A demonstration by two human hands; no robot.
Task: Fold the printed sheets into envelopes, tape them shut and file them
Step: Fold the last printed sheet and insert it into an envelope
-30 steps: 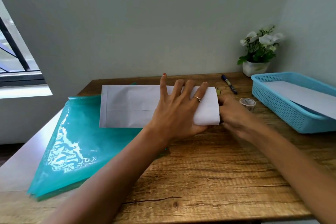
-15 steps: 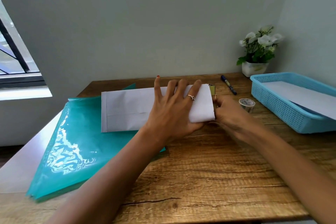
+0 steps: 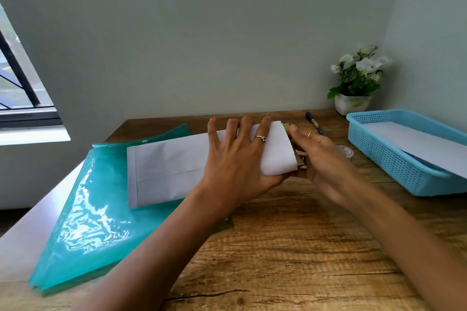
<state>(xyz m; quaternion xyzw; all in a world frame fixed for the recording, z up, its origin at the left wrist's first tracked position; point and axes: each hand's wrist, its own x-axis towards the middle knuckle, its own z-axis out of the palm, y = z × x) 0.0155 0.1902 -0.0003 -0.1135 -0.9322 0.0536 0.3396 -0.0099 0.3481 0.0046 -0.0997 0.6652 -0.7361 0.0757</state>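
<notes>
The long white paper envelope (image 3: pixel 177 169) is light, limp and easily creased; left hand (image 3: pixel 240 159) grips its open end, fingers spread flat on top, while the right hand (image 3: pixel 318 159) feeds in folded sheets, its grasp hidden.

A wooden table (image 3: pixel 290 247) is seen across the lower half of the frame. At its far right corner a small white pot with white flowers (image 3: pixel 353 83) is set against the wall. Just left of the pot, a dark pen (image 3: pixel 313 122) is laid on the wood. A window with a dark frame (image 3: pixel 22 98) is seen at the left edge.
</notes>
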